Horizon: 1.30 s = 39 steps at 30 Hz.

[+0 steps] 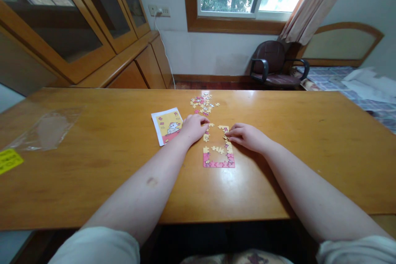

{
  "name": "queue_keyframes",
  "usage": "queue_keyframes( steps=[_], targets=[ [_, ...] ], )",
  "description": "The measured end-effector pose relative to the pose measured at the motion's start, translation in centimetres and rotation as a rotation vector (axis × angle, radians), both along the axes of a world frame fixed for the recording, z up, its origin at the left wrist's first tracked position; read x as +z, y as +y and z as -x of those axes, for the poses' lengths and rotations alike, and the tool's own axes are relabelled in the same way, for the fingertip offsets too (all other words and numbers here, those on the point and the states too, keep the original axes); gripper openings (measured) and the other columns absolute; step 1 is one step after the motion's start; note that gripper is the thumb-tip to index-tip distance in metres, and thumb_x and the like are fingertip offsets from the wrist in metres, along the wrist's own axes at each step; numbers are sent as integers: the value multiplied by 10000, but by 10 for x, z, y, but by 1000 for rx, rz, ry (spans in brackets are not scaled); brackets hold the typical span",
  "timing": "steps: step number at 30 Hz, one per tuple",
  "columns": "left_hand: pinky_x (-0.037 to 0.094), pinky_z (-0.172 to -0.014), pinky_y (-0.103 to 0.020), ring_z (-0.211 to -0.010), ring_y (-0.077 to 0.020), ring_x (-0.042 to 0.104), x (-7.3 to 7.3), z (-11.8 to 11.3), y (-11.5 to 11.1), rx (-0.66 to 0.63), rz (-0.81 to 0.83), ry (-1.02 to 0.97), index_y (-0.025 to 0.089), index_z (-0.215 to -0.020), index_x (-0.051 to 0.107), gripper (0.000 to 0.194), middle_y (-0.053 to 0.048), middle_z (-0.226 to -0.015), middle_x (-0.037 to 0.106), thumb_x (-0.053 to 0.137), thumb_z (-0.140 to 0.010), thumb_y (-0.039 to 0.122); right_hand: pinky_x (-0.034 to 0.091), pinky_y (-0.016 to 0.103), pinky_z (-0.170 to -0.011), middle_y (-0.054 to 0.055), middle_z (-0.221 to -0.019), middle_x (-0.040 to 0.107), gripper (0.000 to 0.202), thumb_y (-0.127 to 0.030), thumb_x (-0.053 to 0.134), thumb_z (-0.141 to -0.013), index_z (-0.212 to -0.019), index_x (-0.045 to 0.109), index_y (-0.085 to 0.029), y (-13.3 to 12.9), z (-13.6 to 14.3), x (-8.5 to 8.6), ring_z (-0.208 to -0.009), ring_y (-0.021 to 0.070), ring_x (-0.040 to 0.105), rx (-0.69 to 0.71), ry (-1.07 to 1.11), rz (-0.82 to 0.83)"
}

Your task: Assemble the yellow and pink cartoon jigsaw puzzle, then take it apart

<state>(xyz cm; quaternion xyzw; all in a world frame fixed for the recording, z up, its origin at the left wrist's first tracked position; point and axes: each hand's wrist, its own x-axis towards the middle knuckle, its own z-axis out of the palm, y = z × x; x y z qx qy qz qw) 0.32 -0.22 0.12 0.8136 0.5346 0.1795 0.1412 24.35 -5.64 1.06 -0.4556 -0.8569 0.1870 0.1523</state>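
Note:
A jigsaw puzzle border (218, 164) lies partly assembled on the wooden table, pink along the bottom and yellow up the sides, with gaps at the top and left. My left hand (194, 128) is at its upper left side, fingers together and curled down on the edge pieces (206, 137). On the right side, my right hand (246, 136) has its fingertips pinched at a puzzle piece (225, 136), mostly covered by them. Inside the border sits a short joined strip of yellow pieces (218, 149). Beyond the hands is a pile of loose pieces (202, 103).
A picture card (167, 126) with a white cartoon animal lies left of the puzzle, partly under my left hand. Clear plastic wrapping (51, 130) and a yellow label (10, 161) are at the table's left. A chair (275, 64) stands past the far edge.

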Motion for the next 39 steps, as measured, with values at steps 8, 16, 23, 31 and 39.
queue_keyframes(
  steps=[8,16,23,31,39],
  targets=[
    [468,-906,-347,-963,-220,606,2,-1,-1,3,10,-4,266,-946,742,254,-12,-1004,720,532,-808,297,494,298,-809,57,-942,658,200,-284,557,-874,-929,744,-238,-3,1,3,-849,172,626,20,37,-11],
    [456,-926,-359,-981,-225,597,0,0,-1,6,21,-13,268,-946,739,250,-14,-1010,715,530,-811,298,495,304,-812,62,-939,662,188,-272,564,-860,-903,742,-229,-4,1,5,-852,177,627,28,46,0],
    [460,-911,-362,-973,-226,596,-1,0,0,7,4,-8,272,-942,737,246,-16,-1014,711,533,-812,313,491,298,-812,57,-942,660,176,-297,584,-852,-896,737,-221,-5,2,8,-846,174,630,38,42,29],
    [459,-921,-361,-986,-226,594,-1,0,1,13,17,-1,266,-961,736,259,-22,-1023,710,529,-814,316,488,303,-820,56,-957,662,160,-300,627,-821,-910,736,-223,-6,2,8,-858,177,632,46,41,34],
    [464,-916,-364,-975,-230,602,-1,0,0,3,3,-6,269,-947,740,252,-15,-1007,715,532,-807,301,495,314,-841,69,-967,669,189,-327,604,-845,-931,729,-215,-5,4,7,-876,185,634,17,30,-36]
  ],
)
